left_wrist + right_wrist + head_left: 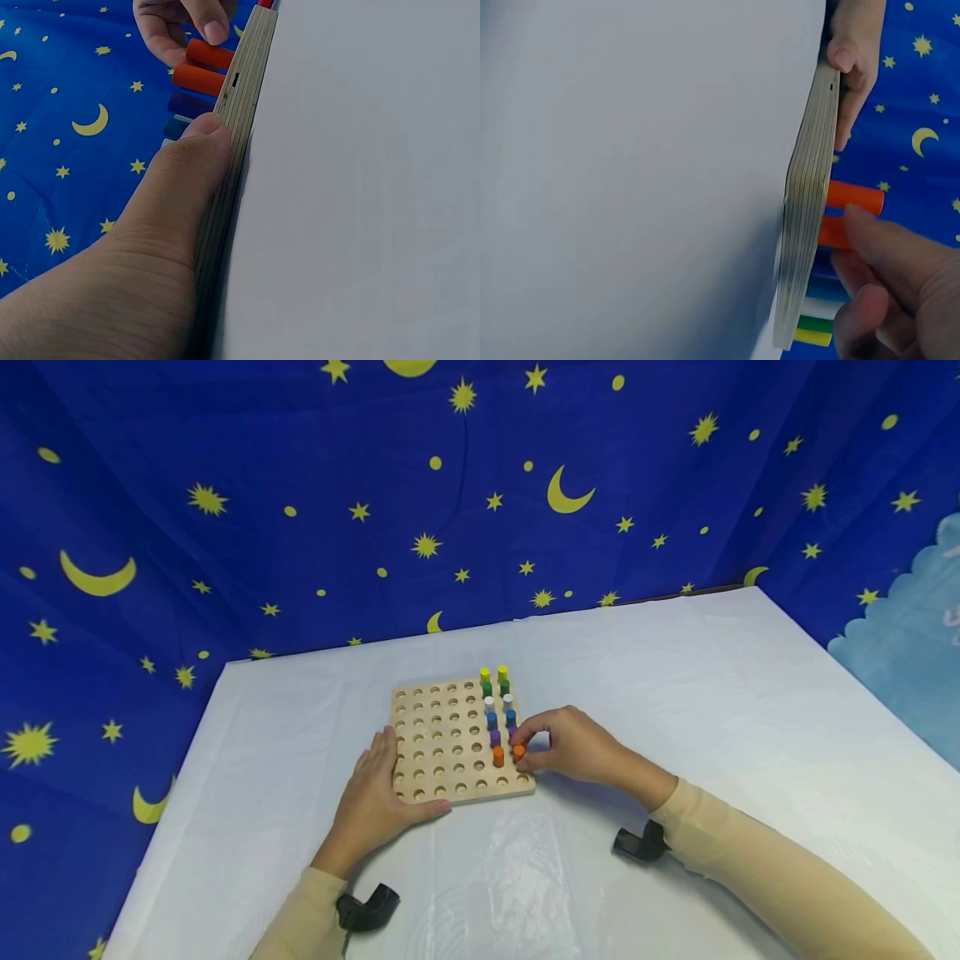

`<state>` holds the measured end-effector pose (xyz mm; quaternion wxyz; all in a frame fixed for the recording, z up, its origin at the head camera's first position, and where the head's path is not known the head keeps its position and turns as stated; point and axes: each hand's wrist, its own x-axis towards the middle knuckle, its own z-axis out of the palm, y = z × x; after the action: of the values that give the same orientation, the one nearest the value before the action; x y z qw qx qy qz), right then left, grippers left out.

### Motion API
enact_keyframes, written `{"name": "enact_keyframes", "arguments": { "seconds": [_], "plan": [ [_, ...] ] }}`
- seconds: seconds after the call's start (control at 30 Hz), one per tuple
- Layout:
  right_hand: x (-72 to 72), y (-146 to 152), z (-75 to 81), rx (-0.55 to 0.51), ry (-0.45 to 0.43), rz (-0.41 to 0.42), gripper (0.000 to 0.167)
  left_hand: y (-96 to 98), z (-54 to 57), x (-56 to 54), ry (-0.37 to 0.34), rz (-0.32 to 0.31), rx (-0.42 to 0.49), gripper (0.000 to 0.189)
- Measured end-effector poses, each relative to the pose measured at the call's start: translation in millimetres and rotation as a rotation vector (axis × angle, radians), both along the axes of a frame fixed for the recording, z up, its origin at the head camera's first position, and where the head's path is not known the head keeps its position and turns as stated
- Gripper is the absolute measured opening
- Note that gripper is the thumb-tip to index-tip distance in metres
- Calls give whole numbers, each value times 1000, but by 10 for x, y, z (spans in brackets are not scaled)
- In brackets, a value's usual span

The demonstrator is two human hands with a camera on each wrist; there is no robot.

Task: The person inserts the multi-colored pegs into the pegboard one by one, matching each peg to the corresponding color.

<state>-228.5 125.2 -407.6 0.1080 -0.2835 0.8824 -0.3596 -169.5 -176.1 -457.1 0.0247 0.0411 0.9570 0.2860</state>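
Note:
A wooden pegboard (456, 739) with rows of round holes lies on the white table. Pegs stand in its two right columns, paired by colour: yellow, green, white, blue, purple and orange from back to front. My right hand (577, 745) pinches the right-hand orange peg (518, 752) between thumb and fingers, low at the board. Just left of it stands the other orange peg (498, 757). Against the board's front left corner rests my left hand (375, 789), fingers along the left side and thumb (191, 161) on the front edge. The right hand partly covers one purple peg.
The white table (637, 668) surrounds the board. Behind and beside it hangs a blue cloth (315, 452) with yellow stars and moons. A black wrist mount (367, 908) sits at the left wrist, another black mount (641, 843) at the right.

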Motion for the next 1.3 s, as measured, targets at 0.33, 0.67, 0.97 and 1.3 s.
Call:
{"name": "enact_keyframes", "arguments": {
  "seconds": [0.33,0.67,0.97,1.3],
  "plan": [
    [-17,332,61,105,79,-115,28,-7,2,2,8,-9,3,143],
    [-11,780,87,281,97,-209,40,-7,1,5,3,-6,5,144],
    [91,963,145,405,88,-208,41,-16,-7,1,17,-12,3,143],
    [49,960,15,394,102,-134,30,-14,-25,3,24,-18,6,143]
  ]
}}
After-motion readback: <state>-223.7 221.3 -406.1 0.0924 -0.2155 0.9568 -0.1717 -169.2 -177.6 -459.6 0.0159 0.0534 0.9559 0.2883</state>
